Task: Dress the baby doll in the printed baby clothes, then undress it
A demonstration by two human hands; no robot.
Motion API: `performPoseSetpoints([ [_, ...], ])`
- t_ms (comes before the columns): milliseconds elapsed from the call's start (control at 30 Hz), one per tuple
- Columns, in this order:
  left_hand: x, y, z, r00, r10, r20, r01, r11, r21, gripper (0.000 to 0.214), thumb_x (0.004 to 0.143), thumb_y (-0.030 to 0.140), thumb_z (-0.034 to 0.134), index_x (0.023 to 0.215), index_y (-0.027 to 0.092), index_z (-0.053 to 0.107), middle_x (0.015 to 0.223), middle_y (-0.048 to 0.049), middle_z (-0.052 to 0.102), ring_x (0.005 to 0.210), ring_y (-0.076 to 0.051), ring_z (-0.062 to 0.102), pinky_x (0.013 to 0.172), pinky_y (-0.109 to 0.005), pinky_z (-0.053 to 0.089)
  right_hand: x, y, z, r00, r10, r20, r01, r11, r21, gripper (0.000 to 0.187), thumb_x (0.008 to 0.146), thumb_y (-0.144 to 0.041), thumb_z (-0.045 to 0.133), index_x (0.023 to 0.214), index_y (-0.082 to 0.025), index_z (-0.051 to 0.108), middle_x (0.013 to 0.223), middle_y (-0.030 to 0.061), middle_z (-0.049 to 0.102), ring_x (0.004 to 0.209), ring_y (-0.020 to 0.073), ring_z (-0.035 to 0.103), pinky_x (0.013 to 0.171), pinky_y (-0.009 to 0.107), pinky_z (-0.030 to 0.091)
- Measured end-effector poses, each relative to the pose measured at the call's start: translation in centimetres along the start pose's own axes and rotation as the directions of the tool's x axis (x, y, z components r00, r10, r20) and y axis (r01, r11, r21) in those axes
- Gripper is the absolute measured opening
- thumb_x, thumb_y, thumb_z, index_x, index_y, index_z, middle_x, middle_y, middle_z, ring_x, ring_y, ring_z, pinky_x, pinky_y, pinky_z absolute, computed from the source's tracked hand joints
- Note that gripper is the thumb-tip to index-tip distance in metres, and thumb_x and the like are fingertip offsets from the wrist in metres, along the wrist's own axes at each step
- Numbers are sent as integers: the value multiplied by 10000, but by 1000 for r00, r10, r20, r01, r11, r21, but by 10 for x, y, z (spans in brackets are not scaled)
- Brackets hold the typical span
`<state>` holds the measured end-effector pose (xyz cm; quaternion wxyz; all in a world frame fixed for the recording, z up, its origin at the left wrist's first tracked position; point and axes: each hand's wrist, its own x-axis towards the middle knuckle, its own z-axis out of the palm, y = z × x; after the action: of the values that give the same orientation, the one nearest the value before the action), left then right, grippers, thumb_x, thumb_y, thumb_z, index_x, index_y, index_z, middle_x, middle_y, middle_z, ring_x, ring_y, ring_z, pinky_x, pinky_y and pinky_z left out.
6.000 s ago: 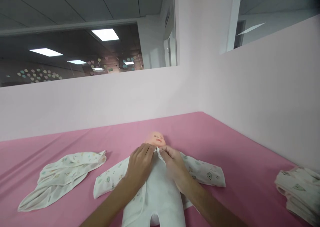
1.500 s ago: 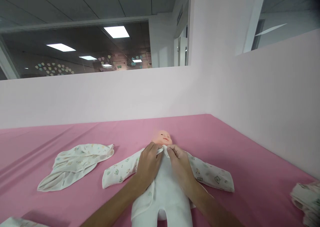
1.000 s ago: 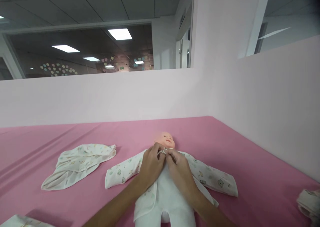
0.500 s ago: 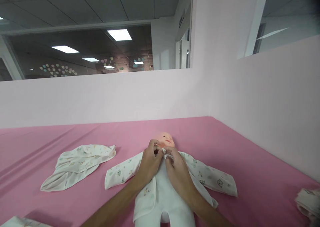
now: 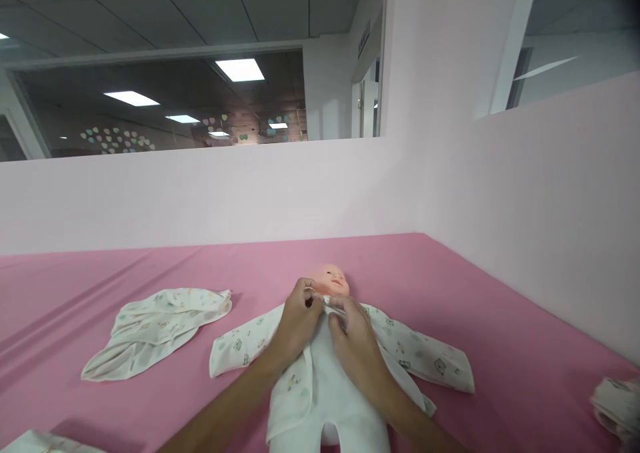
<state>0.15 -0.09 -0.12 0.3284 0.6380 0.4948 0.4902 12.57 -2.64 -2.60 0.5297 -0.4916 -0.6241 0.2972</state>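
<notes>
A baby doll [image 5: 331, 278] lies on its back on the pink table [image 5: 450, 286], head toward the far wall. It wears a white printed baby garment [image 5: 320, 386] with both sleeves spread out sideways. My left hand [image 5: 296, 320] and my right hand [image 5: 353, 340] meet just under the doll's chin. Both pinch the garment's collar edges, fingers closed on the fabric. My forearms cover part of the garment's front.
A second printed garment [image 5: 155, 330] lies crumpled to the left. A folded stack of clothes [image 5: 617, 406] sits at the right edge, and another cloth [image 5: 35, 442] shows at the bottom-left corner. Pale pink partition walls [image 5: 525, 213] close off the far and right sides.
Both hands stay at the doll's neckline, drawn closer together and slightly higher on the collar than a second ago. The doll and the other clothes have not moved.
</notes>
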Motion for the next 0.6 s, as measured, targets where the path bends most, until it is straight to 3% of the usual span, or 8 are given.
performPoseSetpoints([
  [133,5,17,-18,974,-130,184,125,991,41,236,805,327,552,1002,197,546,722,33,587,633,-119,538,577,-225,388,0,3,1,1000,2,5,-2,1000,-1,324,825,-224,430,1096,-229,607,1167,63,613,1148,251,494,952,406,388],
  [233,3,35,-38,939,-162,305,99,972,211,262,767,403,604,924,194,615,756,9,598,659,-137,529,550,-227,362,1,4,1,1000,-22,5,22,1000,-16,318,823,-216,417,1077,-225,607,1149,71,610,1131,254,494,952,409,377],
  [333,-3,43,-54,949,-136,286,8,914,407,164,724,361,618,780,207,621,757,3,579,633,-144,487,508,-231,309,2,3,-1,998,-56,7,56,994,-89,254,820,-213,408,980,-222,605,1070,75,609,1049,254,508,898,403,382],
  [467,-12,42,-62,962,-59,266,-118,792,599,72,724,212,498,653,221,510,667,16,512,588,-151,421,489,-252,230,-1,-1,-13,999,-38,27,43,967,-249,93,798,-227,434,733,-226,500,878,52,572,868,238,499,766,380,373],
  [600,-19,44,-59,981,1,194,-132,735,664,189,830,268,402,674,226,500,700,-1,553,623,-172,477,525,-263,258,-9,-2,-34,996,13,85,16,940,-341,208,769,-257,480,617,-223,342,708,14,509,743,215,464,676,348,333],
])
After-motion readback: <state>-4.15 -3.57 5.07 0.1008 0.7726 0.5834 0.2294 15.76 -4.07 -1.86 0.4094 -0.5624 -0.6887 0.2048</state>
